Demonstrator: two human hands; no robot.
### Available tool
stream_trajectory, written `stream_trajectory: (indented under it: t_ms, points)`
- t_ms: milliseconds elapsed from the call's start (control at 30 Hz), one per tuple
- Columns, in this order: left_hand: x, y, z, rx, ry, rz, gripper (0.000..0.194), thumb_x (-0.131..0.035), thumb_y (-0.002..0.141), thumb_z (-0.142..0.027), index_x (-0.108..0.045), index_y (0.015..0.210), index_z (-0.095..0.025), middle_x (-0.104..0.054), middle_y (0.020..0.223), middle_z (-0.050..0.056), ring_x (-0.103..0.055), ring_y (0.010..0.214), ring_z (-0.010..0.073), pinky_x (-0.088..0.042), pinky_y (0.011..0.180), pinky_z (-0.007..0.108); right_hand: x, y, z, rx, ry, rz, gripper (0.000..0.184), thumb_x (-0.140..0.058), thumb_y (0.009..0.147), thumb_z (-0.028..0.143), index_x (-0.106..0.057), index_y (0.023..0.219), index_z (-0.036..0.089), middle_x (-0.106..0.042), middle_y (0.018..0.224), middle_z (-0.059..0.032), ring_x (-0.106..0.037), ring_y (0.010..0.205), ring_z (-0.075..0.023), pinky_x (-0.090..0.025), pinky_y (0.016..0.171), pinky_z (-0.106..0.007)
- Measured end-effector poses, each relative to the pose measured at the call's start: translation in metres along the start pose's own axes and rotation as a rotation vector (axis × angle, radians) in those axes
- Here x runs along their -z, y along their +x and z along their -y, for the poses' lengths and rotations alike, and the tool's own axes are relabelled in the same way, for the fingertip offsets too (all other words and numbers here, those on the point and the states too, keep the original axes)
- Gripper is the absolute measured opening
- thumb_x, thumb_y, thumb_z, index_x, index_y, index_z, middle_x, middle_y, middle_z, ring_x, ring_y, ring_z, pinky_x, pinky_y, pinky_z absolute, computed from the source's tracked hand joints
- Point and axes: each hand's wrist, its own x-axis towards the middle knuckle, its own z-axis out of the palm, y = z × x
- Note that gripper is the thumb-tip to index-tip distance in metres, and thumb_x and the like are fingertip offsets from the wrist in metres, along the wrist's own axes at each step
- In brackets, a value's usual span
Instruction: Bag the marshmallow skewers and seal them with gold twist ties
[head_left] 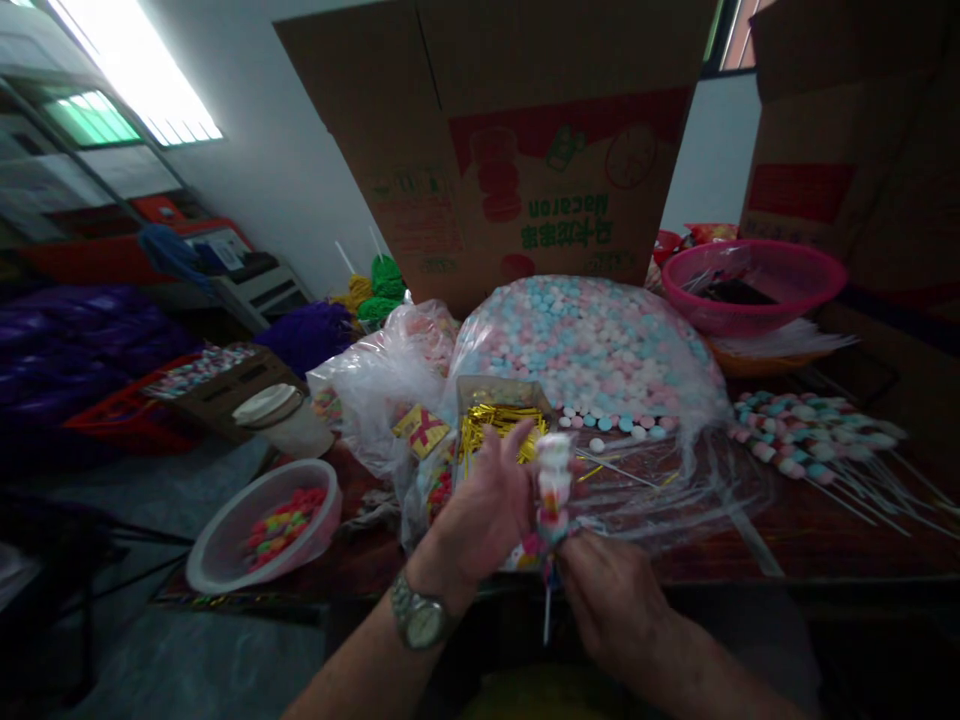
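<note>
My left hand [480, 515], with a metal watch [420, 615] on its wrist, curls beside a candy skewer [553, 480] of white and pink sweets on a thin white stick. My right hand [611, 590] grips the skewer low down, near the stick, and holds it upright. Both hands are closed round it. Just behind them lies a clear pack of gold twist ties [495, 420]. Beyond that a big clear bag of blue, pink and white sweets [592, 345] rests on the dark wooden table [825, 540].
Finished skewers [810, 435] lie at the right. A pink basin [757, 285] sits behind them. A clear bowl of coloured candies [262, 525] stands at the left edge, beside a lidded cup [281, 415]. Cardboard boxes [517, 150] rise at the back.
</note>
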Motion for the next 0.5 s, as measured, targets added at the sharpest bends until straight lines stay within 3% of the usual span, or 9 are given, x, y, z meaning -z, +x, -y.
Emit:
stream_trajectory:
  t_ms: [67, 133, 167, 233, 300, 333, 433, 500]
  points:
    - [0.008, -0.009, -0.014, -0.041, -0.121, 0.228, 0.067, -0.026, 0.083, -0.073, -0.065, 0.103, -0.022, -0.067, 0.060, 0.001, -0.060, 0.049, 0.0167, -0.052, 0.060, 0.034, 0.001, -0.002, 0.001, -0.330, 0.334, 0.094, 0.022, -0.037, 0.090, 0.021, -0.047, 0.071, 0.019, -0.051, 0.061, -0.0002, -0.047, 0.054, -0.0131, -0.035, 0.049, -0.024]
    - [0.014, -0.016, -0.014, 0.066, 0.021, 0.345, 0.065, -0.034, 0.083, -0.069, -0.072, 0.080, -0.017, -0.067, 0.057, 0.004, -0.061, 0.048, 0.0179, -0.052, 0.059, 0.033, 0.000, -0.003, 0.003, -0.589, 0.546, 0.032, 0.026, -0.039, 0.091, 0.030, -0.042, 0.068, 0.020, -0.046, 0.058, 0.0022, -0.044, 0.053, -0.0121, -0.035, 0.048, -0.023]
    - [0.014, -0.017, -0.010, 0.127, 0.129, 0.314, 0.058, -0.042, 0.084, -0.063, -0.073, 0.076, -0.015, -0.070, 0.063, 0.006, -0.064, 0.056, 0.0191, -0.053, 0.064, 0.032, -0.002, -0.003, 0.005, -0.605, 0.571, -0.005, 0.026, -0.039, 0.091, 0.032, -0.043, 0.068, 0.020, -0.046, 0.059, 0.0021, -0.044, 0.054, -0.0122, -0.036, 0.050, -0.023]
    - [0.012, -0.016, 0.001, 0.166, 0.236, 0.157, 0.046, -0.048, 0.086, -0.053, -0.073, 0.088, -0.015, -0.073, 0.086, 0.007, -0.067, 0.081, 0.0210, -0.050, 0.082, 0.033, -0.008, -0.003, 0.009, -0.431, 0.500, -0.018, 0.024, -0.041, 0.089, 0.030, -0.047, 0.070, 0.019, -0.050, 0.064, -0.0003, -0.047, 0.059, -0.0133, -0.037, 0.057, -0.025]
    - [0.009, -0.014, 0.009, 0.086, 0.123, 0.090, 0.053, -0.038, 0.088, -0.059, -0.068, 0.108, -0.020, -0.073, 0.096, 0.004, -0.064, 0.097, 0.0220, -0.043, 0.095, 0.039, -0.015, -0.002, 0.010, -0.303, 0.444, 0.006, 0.020, -0.042, 0.089, 0.027, -0.052, 0.073, 0.018, -0.055, 0.071, -0.0028, -0.050, 0.067, -0.0146, -0.038, 0.063, -0.027]
    - [0.008, -0.014, 0.010, 0.048, 0.008, 0.115, 0.059, -0.029, 0.089, -0.062, -0.066, 0.110, -0.023, -0.073, 0.093, 0.004, -0.064, 0.098, 0.0226, -0.041, 0.097, 0.042, -0.016, -0.002, 0.009, -0.339, 0.479, 0.002, 0.021, -0.042, 0.089, 0.028, -0.051, 0.073, 0.018, -0.054, 0.070, -0.0022, -0.050, 0.066, -0.0140, -0.038, 0.062, -0.026]
    - [0.011, -0.017, 0.009, 0.004, -0.250, 0.257, 0.072, -0.016, 0.091, -0.061, -0.074, 0.082, -0.019, -0.071, 0.064, 0.005, -0.069, 0.070, 0.0221, -0.049, 0.081, 0.039, -0.008, 0.002, 0.002, -0.647, 0.658, -0.099, 0.028, -0.042, 0.092, 0.037, -0.046, 0.071, 0.019, -0.041, 0.058, 0.0042, -0.039, 0.052, -0.0102, -0.032, 0.048, -0.022]
    - [0.015, -0.019, 0.011, 0.178, -0.177, 0.324, 0.080, -0.015, 0.091, -0.061, -0.072, 0.065, -0.011, -0.068, 0.058, 0.009, -0.065, 0.055, 0.0212, -0.050, 0.066, 0.035, 0.002, 0.004, 0.004, -0.626, 0.606, -0.185, 0.028, -0.043, 0.092, 0.036, -0.046, 0.071, 0.019, -0.038, 0.056, 0.0053, -0.036, 0.050, -0.0094, -0.029, 0.046, -0.021]
